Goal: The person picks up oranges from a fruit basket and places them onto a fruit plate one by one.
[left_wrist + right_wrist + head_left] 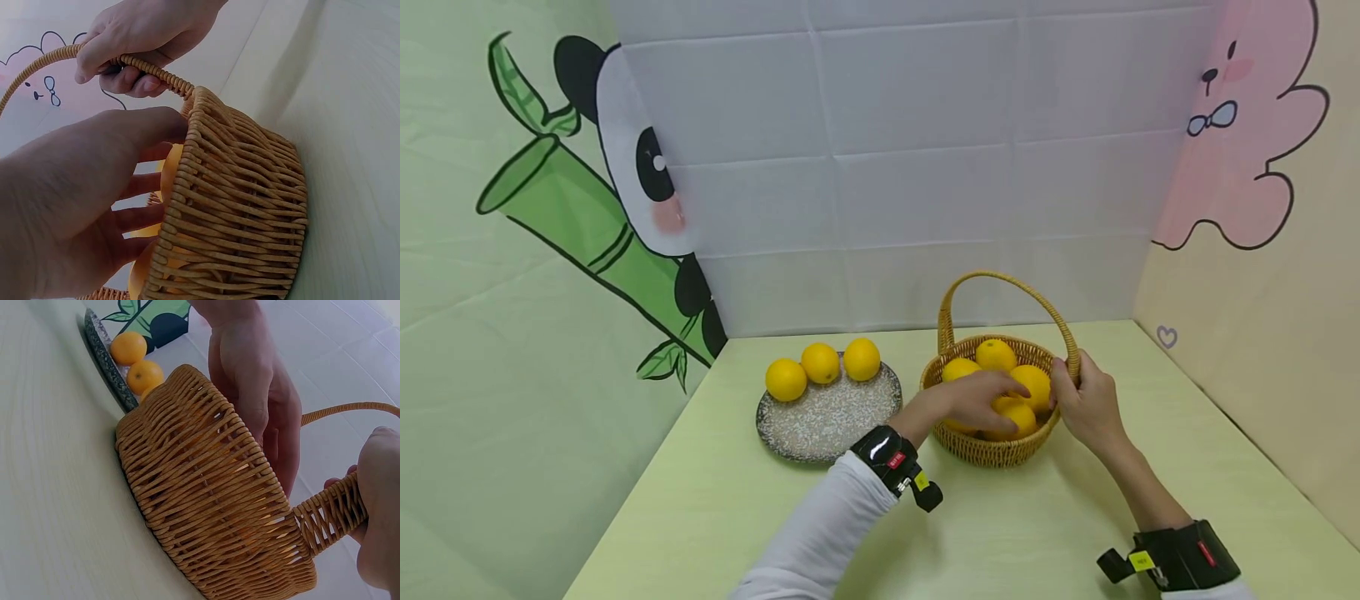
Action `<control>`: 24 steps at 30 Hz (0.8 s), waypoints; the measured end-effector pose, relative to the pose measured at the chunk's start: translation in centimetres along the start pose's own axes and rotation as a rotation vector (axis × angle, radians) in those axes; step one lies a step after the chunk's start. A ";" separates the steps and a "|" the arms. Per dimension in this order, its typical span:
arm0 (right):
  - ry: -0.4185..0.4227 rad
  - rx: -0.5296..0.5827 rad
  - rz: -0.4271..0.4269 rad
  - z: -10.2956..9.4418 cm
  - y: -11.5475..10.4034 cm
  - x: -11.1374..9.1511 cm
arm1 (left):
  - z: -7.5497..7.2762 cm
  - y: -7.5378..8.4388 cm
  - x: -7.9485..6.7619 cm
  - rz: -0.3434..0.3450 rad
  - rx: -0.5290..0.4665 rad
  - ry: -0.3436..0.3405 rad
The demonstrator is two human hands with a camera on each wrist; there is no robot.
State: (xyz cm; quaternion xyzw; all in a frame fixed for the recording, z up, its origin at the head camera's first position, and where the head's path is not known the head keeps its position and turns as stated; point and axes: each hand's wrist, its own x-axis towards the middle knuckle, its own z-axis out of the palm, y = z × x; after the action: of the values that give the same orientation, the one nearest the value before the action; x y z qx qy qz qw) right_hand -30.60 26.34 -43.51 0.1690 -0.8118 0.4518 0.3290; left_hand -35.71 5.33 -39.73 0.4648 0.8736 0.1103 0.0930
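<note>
A round wicker basket (992, 452) holds several oranges (996, 355) and has a tall arched handle (1000, 276). My right hand (1092, 406) grips the handle near its right base, also plain in the right wrist view. Over the basket, my left hand (973, 402) reaches in from the left, thumb and spread fingers on either side of the front orange (1017, 417). In the left wrist view the left hand's fingers (140, 219) look fairly straight beside the oranges; the basket wall (237, 200) partly hides the fingertips.
Left of the basket lies a speckled grey plate (831, 425) with a dark rim. Three oranges (821, 363) sit along its back edge. Both stand on a pale yellow-green table (700, 517), before a white back wall and printed side cloths.
</note>
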 end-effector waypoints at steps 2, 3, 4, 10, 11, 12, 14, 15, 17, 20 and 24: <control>0.000 0.002 -0.001 0.0 0.0 0.0 | 0.2 0.0 0.2 0.009 0.023 -0.004; 0.000 0.003 0.001 0.0 0.0 0.0 | 0.2 0.0 0.3 0.012 0.037 -0.005; -0.001 0.001 0.005 0.0 0.0 0.0 | 0.3 0.0 0.3 0.012 0.046 -0.004; -0.003 0.000 0.031 0.0 -0.1 0.1 | 0.4 0.2 0.6 -0.018 0.063 -0.004; -0.002 0.000 0.032 0.0 -0.1 0.1 | 0.5 0.3 0.7 -0.025 0.065 -0.006; -0.001 -0.001 0.030 0.0 -0.1 0.1 | 0.5 0.2 0.8 -0.031 0.068 -0.009; 0.003 0.001 0.025 -0.1 -0.1 0.1 | 0.7 0.1 1.0 -0.039 0.081 -0.013; 0.004 0.001 0.024 -0.1 -0.1 0.1 | 0.7 0.1 1.1 -0.043 0.087 -0.017; 0.006 0.002 0.020 -0.1 -0.2 0.1 | 0.9 0.1 1.3 -0.046 0.101 -0.024; 0.002 0.004 0.020 0.0 -0.1 0.1 | 1.0 0.2 1.4 -0.043 0.115 -0.035; -0.004 0.009 0.018 0.0 0.0 0.2 | 0.9 0.4 1.5 -0.037 0.125 -0.041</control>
State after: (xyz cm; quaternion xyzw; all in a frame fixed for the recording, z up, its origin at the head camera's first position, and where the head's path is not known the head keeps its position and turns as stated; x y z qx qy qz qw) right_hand -30.72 26.31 -43.37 0.1642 -0.8120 0.4578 0.3227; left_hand -35.95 6.87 -40.56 0.4555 0.8852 0.0443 0.0836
